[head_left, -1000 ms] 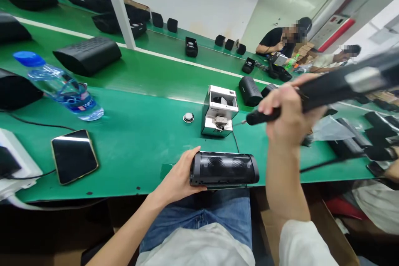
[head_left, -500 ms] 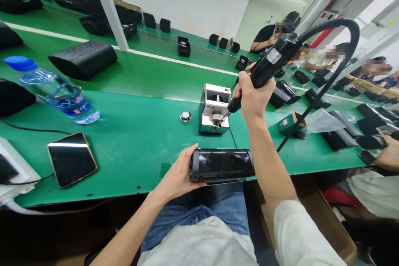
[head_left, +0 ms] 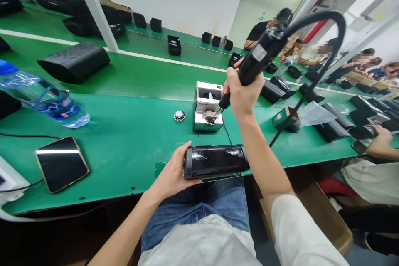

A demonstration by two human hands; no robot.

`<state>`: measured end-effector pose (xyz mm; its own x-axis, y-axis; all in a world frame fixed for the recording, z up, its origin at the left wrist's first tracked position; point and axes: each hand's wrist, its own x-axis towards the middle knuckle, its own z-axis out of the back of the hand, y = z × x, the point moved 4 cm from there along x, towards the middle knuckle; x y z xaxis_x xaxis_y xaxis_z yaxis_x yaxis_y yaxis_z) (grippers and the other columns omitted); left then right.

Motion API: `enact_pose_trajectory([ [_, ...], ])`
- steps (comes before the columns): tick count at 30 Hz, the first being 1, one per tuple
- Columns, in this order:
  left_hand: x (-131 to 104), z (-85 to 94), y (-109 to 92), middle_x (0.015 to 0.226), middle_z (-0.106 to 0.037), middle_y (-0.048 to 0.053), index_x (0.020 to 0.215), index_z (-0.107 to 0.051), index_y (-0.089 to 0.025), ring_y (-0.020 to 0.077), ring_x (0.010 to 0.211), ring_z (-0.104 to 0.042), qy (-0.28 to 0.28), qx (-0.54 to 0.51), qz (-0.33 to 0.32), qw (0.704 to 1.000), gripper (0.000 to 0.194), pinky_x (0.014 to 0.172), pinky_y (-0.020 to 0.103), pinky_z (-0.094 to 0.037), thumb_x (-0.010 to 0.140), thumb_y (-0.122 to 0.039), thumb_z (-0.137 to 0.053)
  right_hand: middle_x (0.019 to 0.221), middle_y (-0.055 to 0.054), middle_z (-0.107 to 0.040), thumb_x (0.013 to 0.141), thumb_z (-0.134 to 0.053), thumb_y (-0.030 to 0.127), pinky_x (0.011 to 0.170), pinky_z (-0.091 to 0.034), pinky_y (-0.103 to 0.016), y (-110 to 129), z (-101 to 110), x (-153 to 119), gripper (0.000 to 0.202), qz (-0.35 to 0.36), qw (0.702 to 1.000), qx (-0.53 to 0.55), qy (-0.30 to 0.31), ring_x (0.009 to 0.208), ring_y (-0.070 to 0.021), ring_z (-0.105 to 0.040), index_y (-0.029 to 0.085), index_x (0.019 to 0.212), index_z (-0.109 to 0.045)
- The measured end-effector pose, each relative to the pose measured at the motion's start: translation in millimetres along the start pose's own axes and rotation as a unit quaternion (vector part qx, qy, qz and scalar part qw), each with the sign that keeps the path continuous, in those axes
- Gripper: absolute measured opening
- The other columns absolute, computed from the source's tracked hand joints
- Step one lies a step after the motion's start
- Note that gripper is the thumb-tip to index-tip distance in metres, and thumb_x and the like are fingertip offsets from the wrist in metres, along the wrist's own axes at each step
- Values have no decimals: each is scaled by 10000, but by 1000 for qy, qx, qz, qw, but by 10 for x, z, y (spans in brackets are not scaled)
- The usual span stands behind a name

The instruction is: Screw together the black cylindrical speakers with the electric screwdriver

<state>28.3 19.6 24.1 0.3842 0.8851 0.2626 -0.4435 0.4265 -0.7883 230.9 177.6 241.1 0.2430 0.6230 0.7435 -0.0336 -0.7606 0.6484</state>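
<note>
My left hand (head_left: 173, 171) is closed around the left end of a black speaker (head_left: 216, 160), which lies lengthwise at the table's front edge. Raised above the table, my right hand (head_left: 245, 91) grips a black electric screwdriver (head_left: 260, 52) with a thick cable running from its top. The bit points down and left, its tip at the front of a small white and black screw feeder (head_left: 208, 106); whether a screw is on it is too small to tell. A round silver part (head_left: 179, 115) lies left of the feeder.
On the left are a water bottle (head_left: 46, 97), a phone (head_left: 62, 164), a white power strip (head_left: 11, 181) and a black speaker housing (head_left: 75, 62). A small green box (head_left: 285, 118) and more black housings lie right. Other people sit along the table, one person's hand (head_left: 380, 143) at far right.
The view has shifted slightly, so most things appear a little further left. The screwdriver bit stays at the feeder, and my left hand keeps its hold on the speaker.
</note>
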Motion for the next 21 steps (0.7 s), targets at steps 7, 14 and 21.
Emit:
enact_pose_trajectory([
  [7, -16, -4, 22, 1696, -440, 196, 1753, -127, -362, 440, 1553, -544, 2, 12, 12, 1000, 1273, 1254, 646, -510, 813, -340, -986, 692, 94, -547, 904, -815, 359, 359, -433, -255, -232, -76, 22, 266, -63, 998, -7, 0, 422, -78, -473, 286, 951, -564],
  [14, -24, -9, 53, 1716, -427, 199, 1754, -134, -353, 442, 1566, -531, 7, 18, 15, 1000, 1249, 1272, 645, -490, 829, -377, -974, 731, 78, -522, 964, -790, 456, 426, -530, -282, -116, 53, 46, 303, -13, 1000, 7, -6, 466, -83, -508, 289, 970, -537],
  [21, -16, 3, 35, 1684, -469, 180, 1754, -139, -359, 433, 1549, -555, 0, 20, 16, 1000, 1247, 1252, 635, -511, 824, -342, -969, 789, 59, -542, 971, -778, 374, 539, -603, -275, -247, -107, 142, 301, -22, 999, -25, -1, 599, -101, -583, 270, 928, -499],
])
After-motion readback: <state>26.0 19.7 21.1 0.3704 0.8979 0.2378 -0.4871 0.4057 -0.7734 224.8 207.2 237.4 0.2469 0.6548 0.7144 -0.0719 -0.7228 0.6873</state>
